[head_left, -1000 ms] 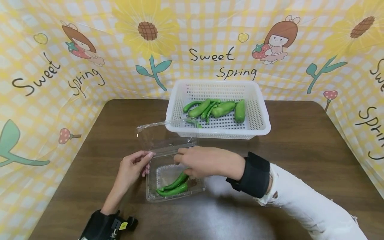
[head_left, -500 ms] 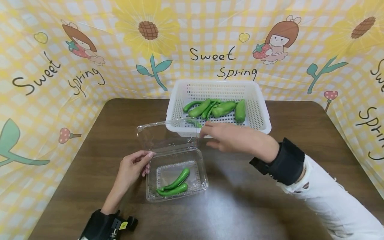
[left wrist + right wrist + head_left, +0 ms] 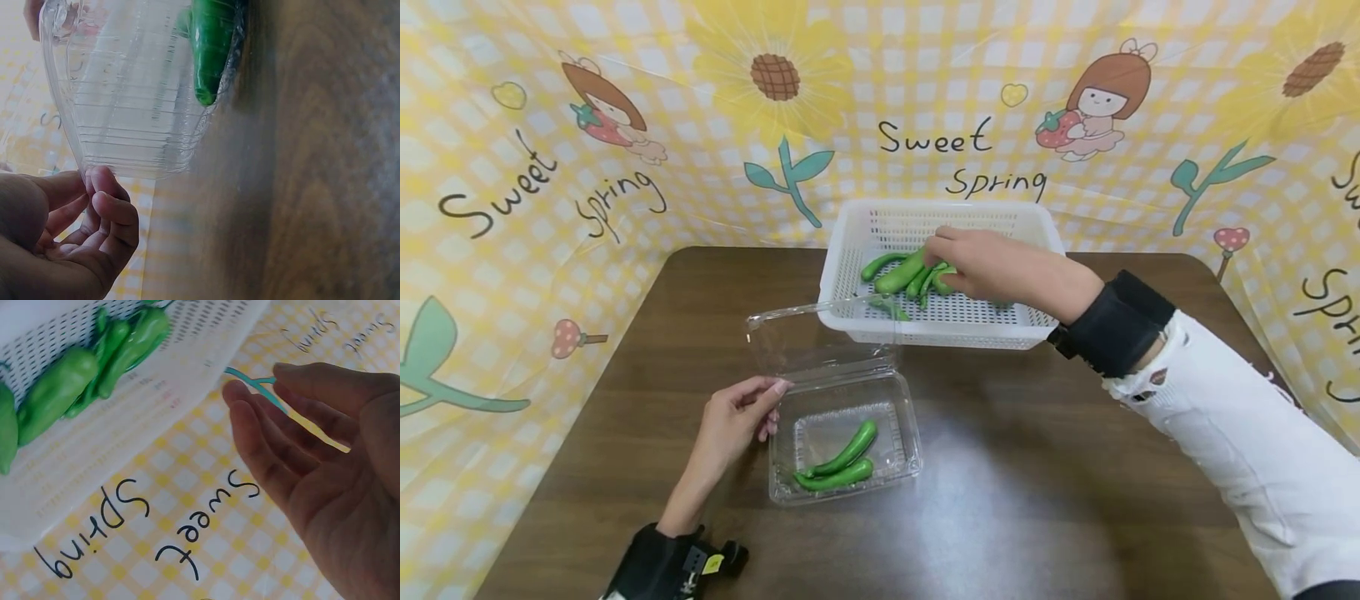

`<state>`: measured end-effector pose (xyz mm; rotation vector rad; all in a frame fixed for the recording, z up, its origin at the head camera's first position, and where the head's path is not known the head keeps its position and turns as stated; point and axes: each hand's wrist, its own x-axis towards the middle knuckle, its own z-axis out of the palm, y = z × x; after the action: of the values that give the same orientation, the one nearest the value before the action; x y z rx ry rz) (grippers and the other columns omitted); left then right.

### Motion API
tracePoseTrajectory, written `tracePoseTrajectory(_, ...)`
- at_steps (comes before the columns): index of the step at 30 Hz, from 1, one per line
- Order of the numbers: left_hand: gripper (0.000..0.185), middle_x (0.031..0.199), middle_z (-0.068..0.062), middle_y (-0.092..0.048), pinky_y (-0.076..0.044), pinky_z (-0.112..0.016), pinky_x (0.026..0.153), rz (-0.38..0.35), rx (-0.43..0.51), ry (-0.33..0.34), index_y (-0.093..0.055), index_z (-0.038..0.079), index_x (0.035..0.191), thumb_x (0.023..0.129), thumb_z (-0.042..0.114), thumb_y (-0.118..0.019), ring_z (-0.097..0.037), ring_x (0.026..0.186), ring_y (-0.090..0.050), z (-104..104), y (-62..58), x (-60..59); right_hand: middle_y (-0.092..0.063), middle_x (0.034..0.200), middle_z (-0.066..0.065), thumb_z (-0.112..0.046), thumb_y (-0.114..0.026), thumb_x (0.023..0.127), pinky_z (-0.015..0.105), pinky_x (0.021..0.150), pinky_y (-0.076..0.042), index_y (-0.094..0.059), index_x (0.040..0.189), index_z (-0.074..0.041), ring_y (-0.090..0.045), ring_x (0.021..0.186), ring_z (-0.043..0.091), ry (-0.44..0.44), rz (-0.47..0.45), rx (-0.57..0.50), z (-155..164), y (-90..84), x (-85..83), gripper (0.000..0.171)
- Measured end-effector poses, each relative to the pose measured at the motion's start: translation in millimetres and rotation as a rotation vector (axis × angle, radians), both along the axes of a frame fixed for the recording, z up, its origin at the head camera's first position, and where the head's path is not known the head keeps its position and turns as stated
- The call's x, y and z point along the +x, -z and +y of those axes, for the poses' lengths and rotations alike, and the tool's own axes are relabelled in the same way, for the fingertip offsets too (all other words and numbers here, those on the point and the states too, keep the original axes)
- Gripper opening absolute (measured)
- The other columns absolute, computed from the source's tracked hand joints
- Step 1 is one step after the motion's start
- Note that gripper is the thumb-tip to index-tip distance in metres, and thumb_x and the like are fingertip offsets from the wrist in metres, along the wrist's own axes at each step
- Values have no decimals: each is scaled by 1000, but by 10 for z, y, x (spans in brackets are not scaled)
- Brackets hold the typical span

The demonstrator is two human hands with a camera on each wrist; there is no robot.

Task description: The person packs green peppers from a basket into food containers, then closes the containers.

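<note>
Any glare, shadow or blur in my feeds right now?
Head view: pale glare on the table to the right of the clear container, with darker shadow farther right; left wrist view: dim on the left hand, wood grain soft; right wrist view: slightly soft overall, the white basket looking washed out along its wall.

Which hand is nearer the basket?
Right: the right hand is over the basket. The left hand is farther off, on the person's side of it, pinching the box at its edge.
</note>
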<state>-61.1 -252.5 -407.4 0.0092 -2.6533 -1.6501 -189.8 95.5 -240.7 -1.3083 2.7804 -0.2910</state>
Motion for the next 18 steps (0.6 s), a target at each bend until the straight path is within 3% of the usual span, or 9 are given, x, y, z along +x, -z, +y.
tracePoseTrajectory(5, 25, 71, -14, -63, -53, -32, 48, -10, 0, -9, -71, 6, 109, 99, 27, -62, -16, 53, -59, 16, -23, 18, -61, 109, 13, -5, -61, 95, 37, 77, -55, -59, 113, -4, -63, 82, 25, -45, 78, 37, -47, 78, -162, 18)
tracePoseTrajectory(13, 21, 71, -23, -62, -53, -35, 48, -19, -4, -8, -71, -2, 108, 100, 15, -61, -27, 53, -59, 148, -297, 82, -62, 107, 14, -3, -64, 93, 38, 78, -57, -58, 114, -4, -64, 84, 28, -98, 208, 115, -65, 260, -474, 21)
tracePoseTrajectory(18, 22, 70, -20, -62, -53, -34, 48, -27, 21, -21, -72, 2, 108, 100, 20, -62, -20, 51, -58, 92, -185, 54, -63, 106, 15, 1, -60, 92, 39, 79, -57, -58, 114, -3, -65, 87, 29, -154, 261, 150, -97, 353, -647, 23)
